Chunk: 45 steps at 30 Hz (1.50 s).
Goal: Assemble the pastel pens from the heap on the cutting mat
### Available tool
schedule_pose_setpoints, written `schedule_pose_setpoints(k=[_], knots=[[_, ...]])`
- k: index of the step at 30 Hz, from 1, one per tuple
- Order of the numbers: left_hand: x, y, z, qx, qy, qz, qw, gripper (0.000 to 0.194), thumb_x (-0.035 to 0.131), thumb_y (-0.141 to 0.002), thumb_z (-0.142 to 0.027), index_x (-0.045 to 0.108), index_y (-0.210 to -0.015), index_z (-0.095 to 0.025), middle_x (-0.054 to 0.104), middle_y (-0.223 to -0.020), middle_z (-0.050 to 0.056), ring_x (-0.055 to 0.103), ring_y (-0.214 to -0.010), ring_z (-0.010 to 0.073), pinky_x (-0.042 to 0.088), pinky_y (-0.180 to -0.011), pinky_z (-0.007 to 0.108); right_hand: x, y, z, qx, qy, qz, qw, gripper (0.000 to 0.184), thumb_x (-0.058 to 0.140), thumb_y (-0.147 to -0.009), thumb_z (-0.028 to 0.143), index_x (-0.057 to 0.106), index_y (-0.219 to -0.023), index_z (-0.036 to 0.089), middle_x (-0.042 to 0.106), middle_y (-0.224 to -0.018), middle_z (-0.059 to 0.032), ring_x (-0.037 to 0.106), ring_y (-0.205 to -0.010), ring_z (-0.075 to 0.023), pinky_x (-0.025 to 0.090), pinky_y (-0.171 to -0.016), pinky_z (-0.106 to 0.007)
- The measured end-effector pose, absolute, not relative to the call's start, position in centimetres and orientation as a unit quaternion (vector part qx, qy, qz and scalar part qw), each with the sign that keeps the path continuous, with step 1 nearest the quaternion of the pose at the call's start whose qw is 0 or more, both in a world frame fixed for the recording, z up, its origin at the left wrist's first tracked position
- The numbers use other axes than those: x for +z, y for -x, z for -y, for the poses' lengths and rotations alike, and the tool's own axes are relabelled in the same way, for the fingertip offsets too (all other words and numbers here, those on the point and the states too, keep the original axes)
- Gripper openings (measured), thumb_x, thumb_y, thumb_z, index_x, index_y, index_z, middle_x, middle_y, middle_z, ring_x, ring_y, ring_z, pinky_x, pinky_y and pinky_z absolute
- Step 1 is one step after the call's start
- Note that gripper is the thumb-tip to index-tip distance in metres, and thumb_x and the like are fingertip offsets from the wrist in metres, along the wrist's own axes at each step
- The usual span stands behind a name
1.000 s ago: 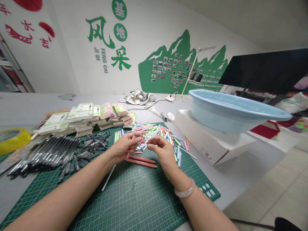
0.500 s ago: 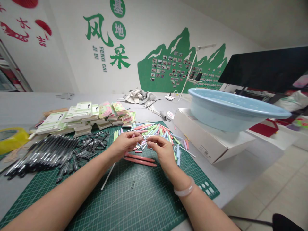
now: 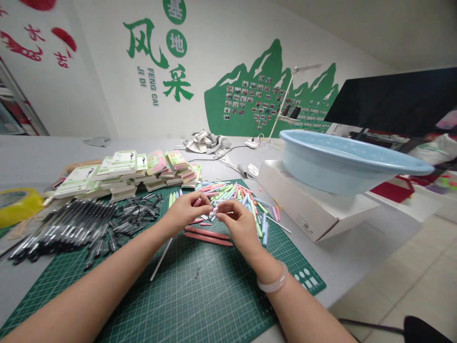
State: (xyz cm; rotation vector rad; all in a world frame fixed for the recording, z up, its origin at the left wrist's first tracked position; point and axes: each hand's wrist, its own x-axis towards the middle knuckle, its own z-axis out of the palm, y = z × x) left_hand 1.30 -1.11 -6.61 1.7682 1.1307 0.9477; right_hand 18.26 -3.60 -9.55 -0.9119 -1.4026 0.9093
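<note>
My left hand (image 3: 185, 212) and my right hand (image 3: 237, 223) meet over a green cutting mat (image 3: 200, 295), fingertips pinched together around a small pink pen part (image 3: 213, 210). Just below them lie two finished pink pens (image 3: 207, 236) side by side. Behind the hands spreads a heap of pastel pen barrels and caps (image 3: 235, 195). A thin white refill (image 3: 161, 259) rests on the mat under my left wrist. A tiny dark spring or tip (image 3: 197, 272) lies alone nearer to me.
Black pen refills and clips (image 3: 71, 226) cover the mat's left part. Stacked packaging cards (image 3: 124, 174) sit behind them, a yellow tape roll (image 3: 17, 205) at far left. A light-blue basin (image 3: 346, 162) stands on a white box (image 3: 307, 209) at right.
My two hands have drawn closer together, fingertips now touching around the small pink part. The rest of the table is as before.
</note>
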Motion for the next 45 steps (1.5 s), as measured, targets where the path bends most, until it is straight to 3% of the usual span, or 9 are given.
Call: schedule_pose_setpoints(k=[6,11,13,17,35,40,45], knots=[[-6.16,-1.58,1.32,0.363,-0.747,-0.432,0.352,0.021,0.064,-0.07,-0.037,0.059,-0.075,-0.017,0.042,-0.058,-0.005,0.036,-0.054,0.0083,0.028,-0.048,0.018,-9.48,-17.93,3.84,0.397,0.383,0.6,0.579,0.011,0.064,-0.07,0.02,0.065,-0.08,0.021,0.065,-0.076,-0.0006,0.06,-0.07,-0.0154,0.049,-0.065,-0.027],[-5.87,-1.68,1.67,0.367,-0.659,-0.404,0.518,0.033,0.048,-0.081,-0.049,0.057,-0.087,-0.017,0.039,-0.056,-0.006,0.027,-0.043,0.0058,0.022,-0.041,0.018,-9.03,-17.88,3.73,0.466,0.359,0.548,0.595,0.012,0.069,-0.067,0.02,0.063,-0.077,0.019,0.063,-0.07,0.001,0.057,-0.059,-0.0121,0.048,-0.057,-0.025],[-5.99,-1.59,1.66,0.379,-0.63,-0.4,0.548,0.031,0.052,-0.079,-0.048,0.055,-0.086,-0.018,0.038,-0.055,-0.007,0.024,-0.041,0.0043,0.021,-0.04,0.018,-9.02,-17.9,3.66,0.474,0.356,0.536,0.601,0.012,0.069,-0.067,0.02,0.063,-0.077,0.018,0.063,-0.07,0.0009,0.057,-0.059,-0.0119,0.049,-0.056,-0.025],[-6.43,-1.51,1.52,0.405,-0.627,-0.411,0.524,0.023,0.063,-0.072,-0.039,0.055,-0.078,-0.018,0.039,-0.055,-0.007,0.027,-0.041,0.0037,0.024,-0.04,0.016,-9.27,-17.93,3.62,0.478,0.349,0.528,0.609,0.013,0.069,-0.067,0.021,0.063,-0.078,0.018,0.065,-0.074,0.0,0.058,-0.062,-0.0129,0.05,-0.057,-0.025],[-5.99,-1.35,1.51,0.4,-0.685,-0.416,0.444,0.018,0.063,-0.072,-0.033,0.06,-0.076,-0.015,0.035,-0.055,-0.007,0.032,-0.048,0.0067,0.024,-0.042,0.017,-9.12,-18.05,3.88,0.478,0.353,0.532,0.603,0.009,0.068,-0.07,0.021,0.062,-0.075,0.016,0.063,-0.063,0.0018,0.059,-0.052,-0.0112,0.049,-0.052,-0.024],[-6.23,-1.45,1.55,0.416,-0.675,-0.414,0.447,0.018,0.064,-0.072,-0.032,0.06,-0.073,-0.014,0.042,-0.055,-0.006,0.032,-0.047,0.0061,0.024,-0.043,0.017,-9.05,-18.13,3.97,0.479,0.358,0.535,0.597,0.011,0.069,-0.07,0.024,0.062,-0.073,0.015,0.063,-0.06,0.0012,0.06,-0.053,-0.0126,0.051,-0.053,-0.025],[-6.7,-1.45,1.53,0.407,-0.672,-0.407,0.466,0.02,0.064,-0.072,-0.033,0.059,-0.073,-0.014,0.037,-0.05,-0.007,0.029,-0.044,0.0057,0.021,-0.041,0.017,-8.89,-18.16,4.19,0.492,0.366,0.523,0.592,0.013,0.07,-0.069,0.025,0.061,-0.071,0.015,0.062,-0.057,0.0017,0.06,-0.051,-0.0125,0.051,-0.051,-0.024]])
